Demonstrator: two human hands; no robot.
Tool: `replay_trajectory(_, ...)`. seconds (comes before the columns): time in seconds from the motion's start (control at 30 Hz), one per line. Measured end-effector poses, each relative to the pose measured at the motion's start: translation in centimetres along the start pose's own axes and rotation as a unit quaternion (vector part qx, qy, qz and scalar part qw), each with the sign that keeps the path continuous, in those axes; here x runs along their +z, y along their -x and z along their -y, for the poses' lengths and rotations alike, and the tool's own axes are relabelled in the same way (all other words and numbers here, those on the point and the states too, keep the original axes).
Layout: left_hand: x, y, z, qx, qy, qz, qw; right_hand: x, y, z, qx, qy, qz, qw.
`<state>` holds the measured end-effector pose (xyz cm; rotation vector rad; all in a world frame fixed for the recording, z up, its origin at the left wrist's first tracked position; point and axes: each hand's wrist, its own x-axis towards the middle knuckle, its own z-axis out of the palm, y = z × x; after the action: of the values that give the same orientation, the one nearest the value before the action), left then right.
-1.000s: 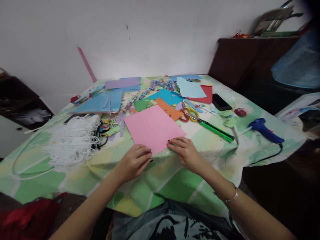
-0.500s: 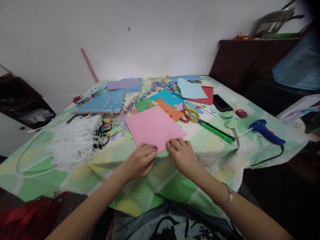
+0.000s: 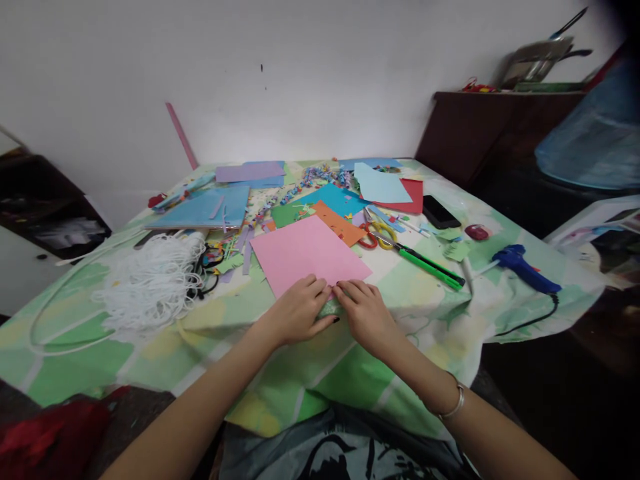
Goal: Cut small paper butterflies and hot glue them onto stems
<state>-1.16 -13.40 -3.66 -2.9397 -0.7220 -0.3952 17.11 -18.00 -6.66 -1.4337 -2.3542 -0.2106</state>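
— Left hand (image 3: 300, 310): doing what?
— Resting bent, unclenched fingers over the near corner of the pink paper sheet (image 3: 310, 253), with the thumb stretched apart from them, below the corner.
— And with the right hand (image 3: 366, 317)?
— Touching the same corner with curled fingertips, just beside the left ones. Thumb hidden; impossible to tell whether pinching or only pressing.
— Where on the table, this pink paper sheet?
— Flat at the near side, in the middle, on the green-and-white patterned tablecloth (image 3: 345, 377). Overlapping the orange paper sheet (image 3: 343, 227) just behind.
— Beyond that?
— Near the orange one, a turquoise paper sheet (image 3: 331, 195) and a green paper sheet (image 3: 286, 215). Farther back to the right, a pale blue paper sheet (image 3: 384, 185) lying partly over a red paper sheet (image 3: 414, 195).
— To the right, closer in?
— Red-handled scissors (image 3: 369, 242) and yellow-handled scissors (image 3: 384, 236), then a green utility knife (image 3: 433, 269), slanting toward the near edge. Behind the knife, a black smartphone (image 3: 440, 212). Well apart, near the right edge, a blue glue gun (image 3: 530, 272) with a black cable.
— To the left?
— A tangled bundle of white cord (image 3: 150, 283), and behind it a light blue stack (image 3: 203, 208) with purple paper strips (image 3: 217, 207) on top.
— Anything on the wrists?
— On the right, a silver-coloured bracelet (image 3: 459, 401).
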Motion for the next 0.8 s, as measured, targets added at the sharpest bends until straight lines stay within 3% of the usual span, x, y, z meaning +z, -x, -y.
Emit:
replay_trajectory(0.27, 1.0, 1.0, 0.0, -0.023, 0.0, -0.004, 1.0, 0.2, 1.0, -1.0, -0.038, -0.021, -0.021, 0.999)
replay_trajectory(0.43, 1.2, 1.1, 0.1, -0.036, 0.032, -0.021, 0.999, -0.4, 1.9, -2.1, -0.046, -0.093, -0.031, 0.994)
replay_trajectory(0.57, 1.2, 1.7, 1.1, -0.036, 0.114, -0.063, 0.991, -2.3, 3.3, -6.6, 0.014, -0.072, -0.102, 0.992)
replay_trajectory(0.63, 1.1, 2.2, 1.7, -0.043, 0.159, -0.088, 0.982, -3.3, 4.2, -10.0, 0.106, 0.001, -0.125, 0.987)
replay_trajectory(0.7, 1.0, 2.8, 2.1, -0.046, 0.186, -0.106, 0.976, -4.0, 5.0, -13.3, 0.188, 0.069, -0.104, 0.974)
replay_trajectory(0.8, 0.6, 3.2, 2.1, -0.031, 0.182, -0.115, 0.976, -4.3, 5.6, -16.5, 0.206, 0.082, -0.065, 0.973)
